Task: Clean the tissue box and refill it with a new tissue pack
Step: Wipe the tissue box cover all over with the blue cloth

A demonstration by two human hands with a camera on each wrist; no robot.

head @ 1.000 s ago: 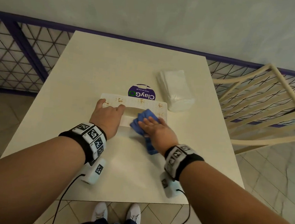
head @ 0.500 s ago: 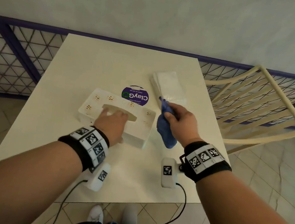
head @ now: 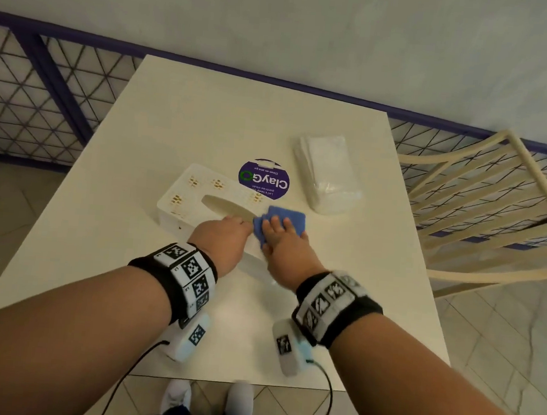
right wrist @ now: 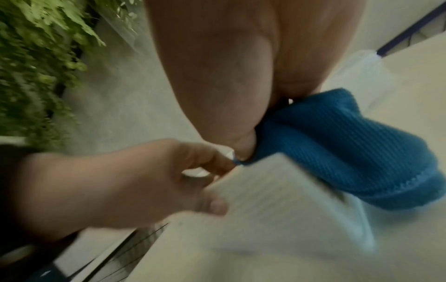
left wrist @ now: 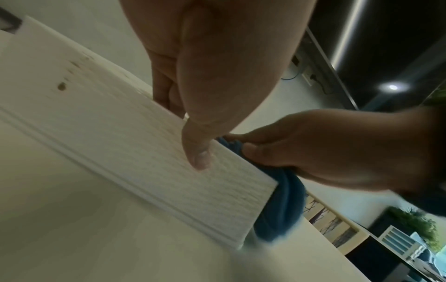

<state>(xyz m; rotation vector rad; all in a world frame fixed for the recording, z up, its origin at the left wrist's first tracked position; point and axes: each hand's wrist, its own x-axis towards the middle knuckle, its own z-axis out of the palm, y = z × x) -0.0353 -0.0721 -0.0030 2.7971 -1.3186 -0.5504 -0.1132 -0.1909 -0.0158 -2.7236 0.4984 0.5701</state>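
The white tissue box [head: 197, 194] with gold dots lies at an angle on the table [head: 207, 118]; its slot faces up. My left hand [head: 226, 236] grips its near edge, fingers on top and thumb [left wrist: 198, 152] on the ribbed side [left wrist: 144, 143]. My right hand [head: 282, 241] holds the blue cloth [head: 292, 220] against the box's right end, fingers spread on top. The cloth [left wrist: 282, 209] drapes over that end, held between fingers and thumb [right wrist: 243, 150]. The wrapped new tissue pack [head: 328, 172] lies apart at the back right.
A round purple ClayGo sticker [head: 264, 178] sits on the table just behind the box. A cream slatted chair [head: 497, 200] stands at the right. A purple lattice railing [head: 28, 86] and a wall run behind the table. Plants [right wrist: 36, 66] show in the right wrist view.
My right hand, which was lifted with the cloth hanging from it half a second ago, has come down onto the box's right end. The left hand kept its hold on the box.
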